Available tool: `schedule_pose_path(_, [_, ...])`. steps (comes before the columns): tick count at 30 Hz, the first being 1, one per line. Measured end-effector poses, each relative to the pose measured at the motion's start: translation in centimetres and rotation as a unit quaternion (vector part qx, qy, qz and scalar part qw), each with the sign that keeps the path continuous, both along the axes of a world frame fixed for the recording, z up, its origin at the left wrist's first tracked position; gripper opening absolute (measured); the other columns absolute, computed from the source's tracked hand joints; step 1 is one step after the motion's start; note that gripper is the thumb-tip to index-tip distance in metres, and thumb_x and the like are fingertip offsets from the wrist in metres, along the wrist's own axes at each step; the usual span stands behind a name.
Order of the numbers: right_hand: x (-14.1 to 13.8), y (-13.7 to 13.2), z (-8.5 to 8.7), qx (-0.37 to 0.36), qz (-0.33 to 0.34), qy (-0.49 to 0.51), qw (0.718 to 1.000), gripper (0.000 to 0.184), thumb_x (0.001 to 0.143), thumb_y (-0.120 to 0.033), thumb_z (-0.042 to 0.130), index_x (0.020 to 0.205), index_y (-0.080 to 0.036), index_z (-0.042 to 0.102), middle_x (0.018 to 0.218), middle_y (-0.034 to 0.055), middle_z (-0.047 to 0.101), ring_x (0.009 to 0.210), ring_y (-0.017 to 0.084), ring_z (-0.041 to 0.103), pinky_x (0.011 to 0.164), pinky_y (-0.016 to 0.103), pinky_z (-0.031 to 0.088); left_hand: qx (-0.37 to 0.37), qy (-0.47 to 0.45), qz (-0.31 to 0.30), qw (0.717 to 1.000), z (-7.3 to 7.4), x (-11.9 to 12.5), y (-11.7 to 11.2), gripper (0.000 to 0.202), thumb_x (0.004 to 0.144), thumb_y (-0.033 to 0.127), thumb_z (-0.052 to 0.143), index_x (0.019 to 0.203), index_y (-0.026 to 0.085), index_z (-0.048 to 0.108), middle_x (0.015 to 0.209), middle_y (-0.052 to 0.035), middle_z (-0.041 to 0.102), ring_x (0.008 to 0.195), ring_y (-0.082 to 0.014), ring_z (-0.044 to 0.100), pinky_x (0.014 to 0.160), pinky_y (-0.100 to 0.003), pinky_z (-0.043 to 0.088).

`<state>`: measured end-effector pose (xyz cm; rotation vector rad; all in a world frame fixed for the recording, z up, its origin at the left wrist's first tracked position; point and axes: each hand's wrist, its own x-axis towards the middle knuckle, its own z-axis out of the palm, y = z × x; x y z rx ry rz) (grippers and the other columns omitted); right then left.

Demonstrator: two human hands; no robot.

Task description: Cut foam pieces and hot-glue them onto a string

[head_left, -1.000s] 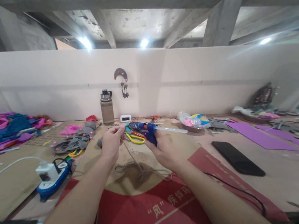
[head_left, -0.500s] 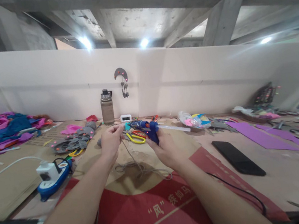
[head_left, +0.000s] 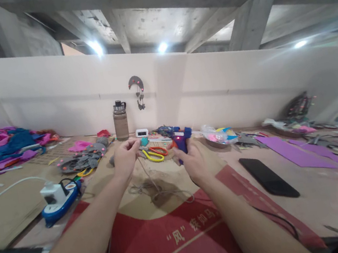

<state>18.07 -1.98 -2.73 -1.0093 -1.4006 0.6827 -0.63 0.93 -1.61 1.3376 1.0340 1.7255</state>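
My left hand (head_left: 126, 158) is closed in a pinch, with a grey cord (head_left: 147, 174) running down from under its fingers to a loose coil on the board. At the fingertips sits a small teal piece (head_left: 144, 141); whether it is pinched too, I cannot tell. My right hand (head_left: 191, 159) grips a blue glue gun (head_left: 181, 138), its nozzle pointing left and away from the teal piece. Between the hands lie scissors with yellow handles (head_left: 154, 156) and an orange-handled tool (head_left: 160, 149).
A bottle (head_left: 120, 121) and small white clock (head_left: 142, 133) stand by the partition. Left are a power strip (head_left: 61, 200), grey felt pieces (head_left: 83, 159) and coloured cloth (head_left: 7, 147). A phone (head_left: 268, 177) and purple sheets (head_left: 293, 153) lie right. The gun's black cable (head_left: 278, 218) trails beside my right forearm.
My right hand has drawn the glue gun to the right, away from the teal piece, and turned it. My left hand has stayed in nearly the same place.
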Motion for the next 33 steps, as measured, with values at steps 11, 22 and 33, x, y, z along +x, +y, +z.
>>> schedule_pose_path(11, [3.9,3.7,-2.3,-0.167,-0.139,-0.196,0.956,0.009,0.065,-0.017,0.057,0.061,-0.018,0.049,0.056,0.0059,0.057,0.059,0.020,0.058,0.054,0.029,0.042,0.053,0.123,0.011,0.991,0.2,0.5,-0.8,0.026,0.072,0.040,0.060,0.082,0.016,0.067,0.061,0.0003,0.060,0.052,-0.0103,0.049,0.051,-0.022,0.035])
schedule_pose_path(22, [-3.3,0.6,-0.6,0.046,0.033,-0.013,0.998,0.019,0.076,-0.033,0.052,0.088,-0.019,0.046,0.087,0.0024,0.058,0.080,0.014,0.057,0.075,0.029,0.045,0.208,0.301,0.171,0.915,0.3,1.0,-1.4,0.008,0.074,0.028,0.060,0.073,0.022,0.066,0.090,-0.0040,0.066,0.095,-0.0210,0.054,0.094,-0.036,0.032])
schedule_pose_path(33, [-4.0,0.3,-0.5,0.002,-0.005,0.013,1.000,0.024,0.074,-0.034,0.057,0.091,-0.022,0.045,0.065,-0.0065,0.048,0.056,0.010,0.047,0.053,0.023,0.039,0.146,0.287,0.126,0.939,-0.5,1.9,-1.3,0.014,0.077,0.028,0.055,0.077,0.018,0.065,0.077,-0.0033,0.064,0.069,-0.0150,0.055,0.065,-0.025,0.040])
